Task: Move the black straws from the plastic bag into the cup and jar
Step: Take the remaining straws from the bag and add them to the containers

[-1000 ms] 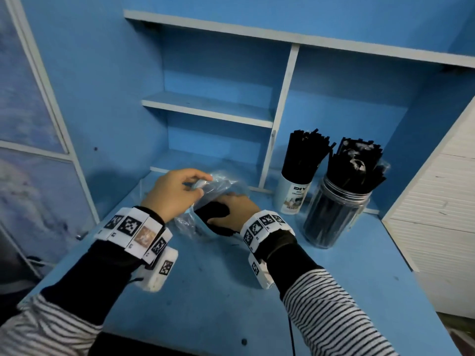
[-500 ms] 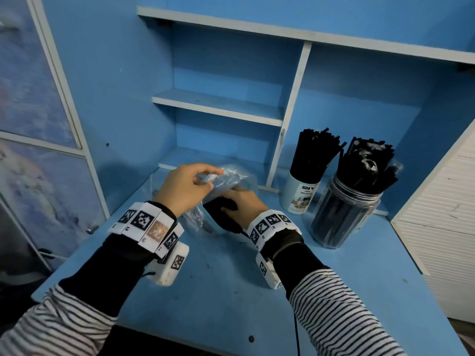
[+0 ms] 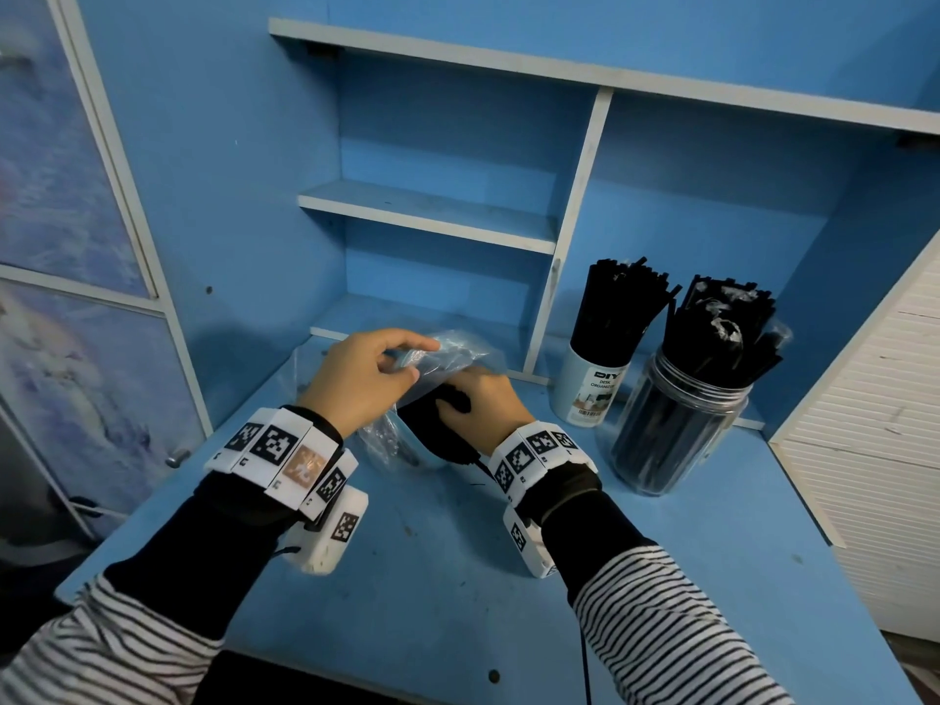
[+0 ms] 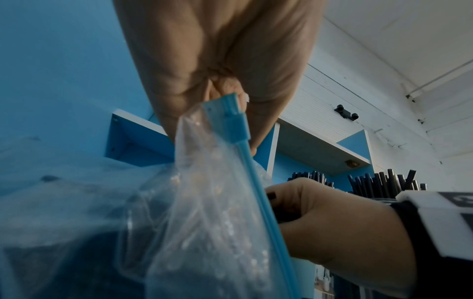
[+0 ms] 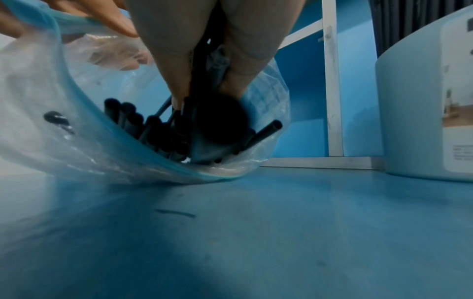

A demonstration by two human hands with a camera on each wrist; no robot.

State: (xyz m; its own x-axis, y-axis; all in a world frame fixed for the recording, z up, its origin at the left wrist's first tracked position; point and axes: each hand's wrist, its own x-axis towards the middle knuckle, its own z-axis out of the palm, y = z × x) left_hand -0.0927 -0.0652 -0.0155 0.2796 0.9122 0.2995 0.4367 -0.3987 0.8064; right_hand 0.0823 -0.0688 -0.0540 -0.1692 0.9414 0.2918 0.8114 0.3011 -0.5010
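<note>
A clear plastic bag point(image 3: 447, 356) with a blue zip strip point(image 4: 253, 182) lies on the blue desk point(image 3: 661, 577), holding black straws point(image 5: 158, 129). My left hand point(image 3: 366, 379) pinches the bag's top edge and holds its mouth up. My right hand point(image 3: 483, 404) reaches into the mouth, fingers curled round a bundle of straws point(image 5: 207, 87). To the right stand a pale blue cup point(image 3: 590, 394) and a clear jar point(image 3: 671, 429), both packed with upright black straws.
Blue shelving point(image 3: 427, 216) with a white divider rises behind the desk. A white ribbed cabinet point(image 3: 875, 399) borders the desk on the right, a patterned panel point(image 3: 66, 246) on the left. Bare desk surface lies in front of my hands.
My hands stay at the bag; the left has lifted the bag's edge slightly and the right has closed deeper on the straws. The head view has shifted a little.
</note>
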